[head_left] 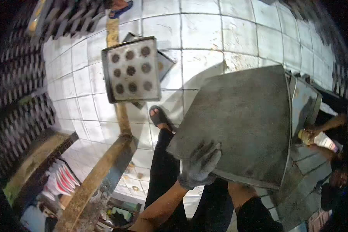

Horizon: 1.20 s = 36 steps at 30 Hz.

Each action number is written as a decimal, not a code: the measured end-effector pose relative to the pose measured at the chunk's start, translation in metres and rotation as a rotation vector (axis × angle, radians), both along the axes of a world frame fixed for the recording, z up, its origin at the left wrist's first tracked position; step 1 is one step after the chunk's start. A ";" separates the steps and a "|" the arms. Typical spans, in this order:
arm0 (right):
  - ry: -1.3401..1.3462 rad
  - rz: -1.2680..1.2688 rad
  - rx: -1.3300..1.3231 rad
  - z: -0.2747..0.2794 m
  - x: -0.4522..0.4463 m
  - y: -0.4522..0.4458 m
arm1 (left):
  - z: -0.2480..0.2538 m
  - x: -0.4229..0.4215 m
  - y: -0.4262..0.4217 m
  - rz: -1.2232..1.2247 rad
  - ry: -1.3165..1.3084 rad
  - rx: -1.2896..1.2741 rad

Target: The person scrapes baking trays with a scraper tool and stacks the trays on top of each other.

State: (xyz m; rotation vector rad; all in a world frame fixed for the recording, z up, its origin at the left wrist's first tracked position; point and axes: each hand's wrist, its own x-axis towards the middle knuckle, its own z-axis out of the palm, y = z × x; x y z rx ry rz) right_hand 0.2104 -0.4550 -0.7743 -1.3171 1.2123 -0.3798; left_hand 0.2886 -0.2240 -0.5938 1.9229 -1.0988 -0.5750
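Observation:
A large dark metal baking tray [239,123] is tilted in front of my legs, its broad flat face toward me. My left hand [200,164], in a grey glove, lies on that face near the lower left edge, fingers stretched out. My right forearm runs up behind the bottom edge of the tray, which hides the right hand. On the floor to the left, a square tray [137,75] with rows of dark round marks rests on top of other metal pieces.
White tiles [201,31] cover the floor. A worn wooden beam [94,185] runs along the lower left, near dark slatted racks [19,96]. More metal trays [303,100] stand at right, beside another person's hand [307,135] holding something yellowish. A sandaled foot [120,8] shows at the top.

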 end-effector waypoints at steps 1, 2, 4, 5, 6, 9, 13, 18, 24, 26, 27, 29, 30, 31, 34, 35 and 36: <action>-0.005 0.027 -0.064 0.007 0.012 -0.005 | 0.010 0.015 0.003 -0.012 0.015 -0.024; -0.009 0.060 -0.127 0.014 0.028 -0.008 | 0.014 0.030 0.010 -0.021 0.028 -0.049; -0.007 0.131 -0.237 0.018 0.060 -0.008 | 0.020 0.064 0.040 0.185 0.096 0.011; 0.006 0.178 -0.285 0.016 0.073 -0.004 | 0.023 0.084 0.056 0.367 0.173 0.069; 0.031 0.226 -0.338 0.012 0.086 0.002 | 0.024 0.107 0.068 0.585 0.195 0.063; 0.305 0.377 -0.503 -0.029 0.101 0.025 | -0.024 0.159 0.147 1.078 0.654 -0.236; 0.345 0.781 -0.189 -0.046 0.184 0.048 | -0.190 0.167 0.317 1.074 0.930 -0.226; 0.349 0.991 -0.513 -0.124 0.344 0.096 | -0.263 0.289 0.348 1.331 1.103 -0.233; 0.371 1.035 -0.687 -0.206 0.487 0.124 | -0.429 0.387 0.386 1.267 0.851 -0.093; 0.388 1.037 -0.659 -0.216 0.485 0.129 | -0.431 0.404 0.383 1.259 0.831 -0.032; 0.414 1.028 -0.652 -0.216 0.486 0.134 | -0.425 0.410 0.381 1.255 0.830 -0.009; 0.451 1.021 -0.645 -0.216 0.479 0.136 | -0.404 0.418 0.368 1.166 0.449 0.462; 0.343 0.956 -0.413 -0.210 0.461 0.139 | -0.399 0.417 0.364 1.194 0.445 0.567; 0.233 0.878 -0.184 -0.200 0.442 0.142 | -0.400 0.411 0.366 1.191 0.451 0.574; 0.568 1.059 0.566 -0.129 0.388 0.170 | -0.453 0.362 0.393 1.052 0.503 0.665; 0.804 1.383 0.486 -0.117 0.384 0.192 | -0.452 0.357 0.391 1.030 0.510 0.672; 0.987 1.752 0.399 -0.103 0.381 0.216 | -0.447 0.351 0.387 1.084 0.570 0.667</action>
